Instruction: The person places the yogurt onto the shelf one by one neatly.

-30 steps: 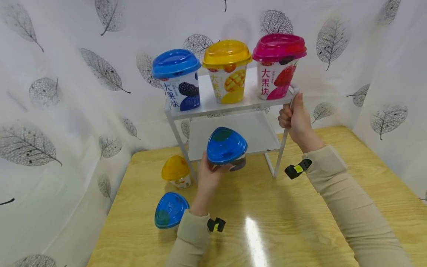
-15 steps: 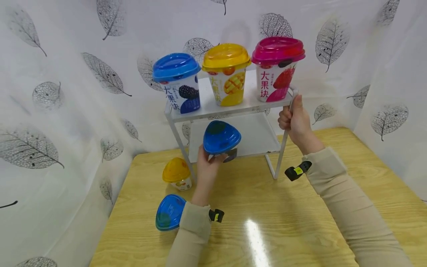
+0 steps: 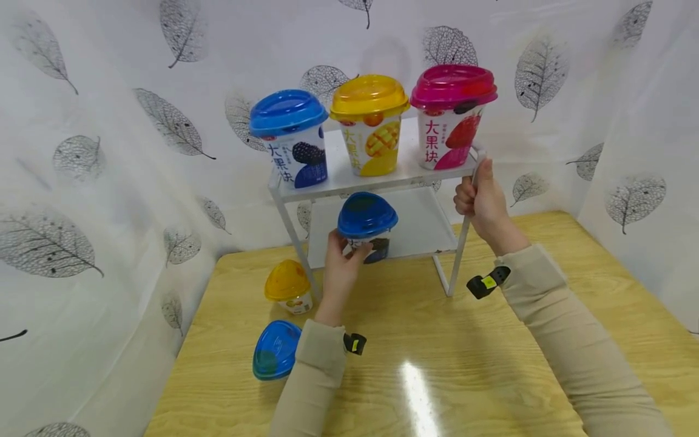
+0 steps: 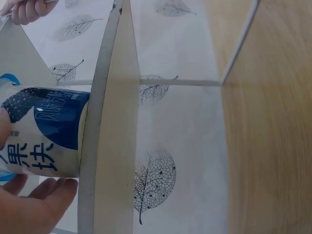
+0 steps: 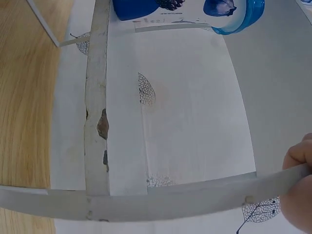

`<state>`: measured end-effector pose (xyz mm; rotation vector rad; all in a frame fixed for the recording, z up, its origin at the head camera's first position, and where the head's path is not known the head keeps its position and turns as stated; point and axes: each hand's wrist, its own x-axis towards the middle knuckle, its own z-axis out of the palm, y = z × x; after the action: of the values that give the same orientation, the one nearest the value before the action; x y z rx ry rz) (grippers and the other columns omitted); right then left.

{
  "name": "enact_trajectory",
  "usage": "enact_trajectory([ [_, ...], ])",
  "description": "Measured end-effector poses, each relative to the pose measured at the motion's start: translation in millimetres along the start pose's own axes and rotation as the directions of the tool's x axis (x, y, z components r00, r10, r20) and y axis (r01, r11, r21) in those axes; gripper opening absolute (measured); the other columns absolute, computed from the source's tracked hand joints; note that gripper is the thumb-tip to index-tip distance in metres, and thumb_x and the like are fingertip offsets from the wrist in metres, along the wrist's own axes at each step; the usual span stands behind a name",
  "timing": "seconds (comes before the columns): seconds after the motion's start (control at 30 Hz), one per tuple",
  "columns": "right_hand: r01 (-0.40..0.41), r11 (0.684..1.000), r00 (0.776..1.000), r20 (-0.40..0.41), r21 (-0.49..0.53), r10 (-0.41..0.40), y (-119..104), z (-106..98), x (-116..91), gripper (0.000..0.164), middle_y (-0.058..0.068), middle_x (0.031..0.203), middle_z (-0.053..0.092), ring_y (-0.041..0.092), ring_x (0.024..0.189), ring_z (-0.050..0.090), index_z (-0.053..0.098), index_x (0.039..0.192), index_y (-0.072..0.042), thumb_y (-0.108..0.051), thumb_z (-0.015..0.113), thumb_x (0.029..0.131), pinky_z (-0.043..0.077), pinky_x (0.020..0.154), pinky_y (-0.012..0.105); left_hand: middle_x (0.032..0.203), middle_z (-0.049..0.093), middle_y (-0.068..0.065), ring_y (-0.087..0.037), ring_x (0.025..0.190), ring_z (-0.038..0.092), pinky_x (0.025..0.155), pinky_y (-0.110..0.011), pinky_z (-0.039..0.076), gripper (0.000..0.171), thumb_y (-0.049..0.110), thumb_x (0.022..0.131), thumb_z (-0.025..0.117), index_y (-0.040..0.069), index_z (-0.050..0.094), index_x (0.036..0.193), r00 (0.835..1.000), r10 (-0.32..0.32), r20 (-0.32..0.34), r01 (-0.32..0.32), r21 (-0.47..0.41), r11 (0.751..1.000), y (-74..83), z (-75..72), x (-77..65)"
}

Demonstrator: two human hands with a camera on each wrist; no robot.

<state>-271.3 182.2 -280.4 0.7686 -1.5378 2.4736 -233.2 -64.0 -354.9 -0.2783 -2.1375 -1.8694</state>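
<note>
Left hand (image 3: pixel 343 261) is pinching a cup (image 3: pixel 367 226) between thumb and fingers; the right hand (image 3: pixel 486 200) is curling round the white rack's (image 3: pixel 337 167) upper right corner, thumb up. Under its glossy blue lid, the cup is showing blackberries and dark blue on white, standing upright at the lower shelf's (image 3: pixel 420 224) near edge. Both arms (image 3: pixel 311 376) are reaching in from the near side. Fingers (image 4: pixel 53 192) are partly covering the label; whether the base is bearing on the shelf, I cannot tell.
</note>
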Motion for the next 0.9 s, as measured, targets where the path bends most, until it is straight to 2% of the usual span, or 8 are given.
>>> enact_trajectory([
  [0.07,-0.014,1.0,1.0,-0.007,-0.007,0.014,-1.9,-1.4,-1.7,0.051,0.0,0.047,0.025,0.013,0.041,0.018,0.032,0.058,-0.01,-0.049,0.028,0.089,0.014,0.039,0.023,0.13,0.039,-0.009,-0.027,0.119,0.037,0.092,-0.044,0.035,0.057,0.022,0.082,0.065,0.006,0.034,0.127,1.0,-0.021,-0.008,0.022,0.03,0.999,-0.6,-0.6,-0.6],
  [0.17,-0.049,0.994,0.997,-0.063,-0.095,0.043,-6.9,-4.4,-5.3,0.05,0.001,0.05,0.038,0.012,0.042,0.034,0.042,0.059,-0.008,-0.048,0.033,0.088,0.029,0.041,0.02,0.13,0.04,-0.009,-0.025,0.118,0.038,0.092,-0.044,0.036,0.059,0.023,0.08,0.067,0.005,0.037,0.127,0.999,-0.036,-0.034,0.038,0.044,0.998,-3.7,-1.3,-3.8],
  [0.27,-0.078,0.983,0.992,-0.115,-0.167,0.059,-14.1,-7.3,-8.7,0.046,0.002,0.061,0.053,0.012,0.057,0.053,0.054,0.068,-0.007,-0.043,0.037,0.089,0.044,0.056,0.021,0.127,0.042,-0.014,-0.029,0.117,0.039,0.091,-0.046,0.035,0.055,0.016,0.08,0.067,0.0,0.04,0.124,0.997,-0.025,-0.066,0.026,0.023,0.999,3.5,-2.6,-9.7],
  [0.33,-0.08,0.981,0.991,-0.116,-0.175,0.061,-19.7,-9.5,-10.4,0.038,0.003,0.07,0.059,0.013,0.068,0.058,0.06,0.078,-0.006,-0.037,0.04,0.091,0.046,0.064,0.021,0.125,0.042,-0.018,-0.033,0.116,0.039,0.091,-0.048,0.035,0.051,0.011,0.08,0.066,-0.004,0.041,0.122,0.997,-0.012,-0.082,0.012,0.006,1.0,12.2,-3.6,-13.7],
  [0.43,-0.06,0.976,0.994,-0.099,-0.207,0.04,-26.0,-13.0,-11.8,0.024,0.003,0.079,0.062,0.013,0.078,0.059,0.062,0.086,-0.005,-0.023,0.048,0.092,0.046,0.071,0.021,0.124,0.042,-0.023,-0.038,0.115,0.039,0.09,-0.052,0.034,0.047,0.003,0.081,0.064,-0.009,0.041,0.12,0.997,0.003,-0.082,-0.004,-0.013,1.0,25.2,-4.7,-18.4],
  [0.57,-0.055,0.944,0.997,-0.075,-0.325,0.032,-31.9,-17.7,-14.1,0.01,0.001,0.084,0.064,0.013,0.082,0.059,0.064,0.09,-0.004,-0.009,0.055,0.088,0.045,0.074,0.019,0.123,0.043,-0.023,-0.037,0.113,0.041,0.088,-0.051,0.036,0.045,0.002,0.081,0.063,-0.008,0.042,0.119,0.997,0.025,-0.08,-0.026,-0.018,0.999,24.2,-3.9,-18.1],
  [0.73,-0.077,0.893,0.992,-0.12,-0.443,0.026,-36.5,-18.0,-15.4,0.005,-0.001,0.08,0.064,0.012,0.076,0.057,0.066,0.086,-0.006,-0.006,0.061,0.083,0.046,0.07,0.018,0.12,0.046,-0.022,-0.035,0.111,0.043,0.085,-0.047,0.041,0.041,0.001,0.082,0.062,-0.008,0.044,0.118,0.996,0.035,-0.076,-0.036,-0.006,0.999,25.5,-2.1,-15.7],
  [0.9,-0.086,0.881,0.986,-0.168,-0.465,0.008,-36.5,-14.9,-14.0,0.006,-0.001,0.074,0.062,0.011,0.069,0.056,0.067,0.078,-0.007,-0.005,0.062,0.082,0.047,0.066,0.017,0.118,0.047,-0.022,-0.033,0.11,0.045,0.082,-0.042,0.044,0.038,0.0,0.082,0.061,-0.008,0.046,0.116,0.996,0.056,-0.063,-0.056,0.008,0.998,25.6,1.8,-12.3],
])
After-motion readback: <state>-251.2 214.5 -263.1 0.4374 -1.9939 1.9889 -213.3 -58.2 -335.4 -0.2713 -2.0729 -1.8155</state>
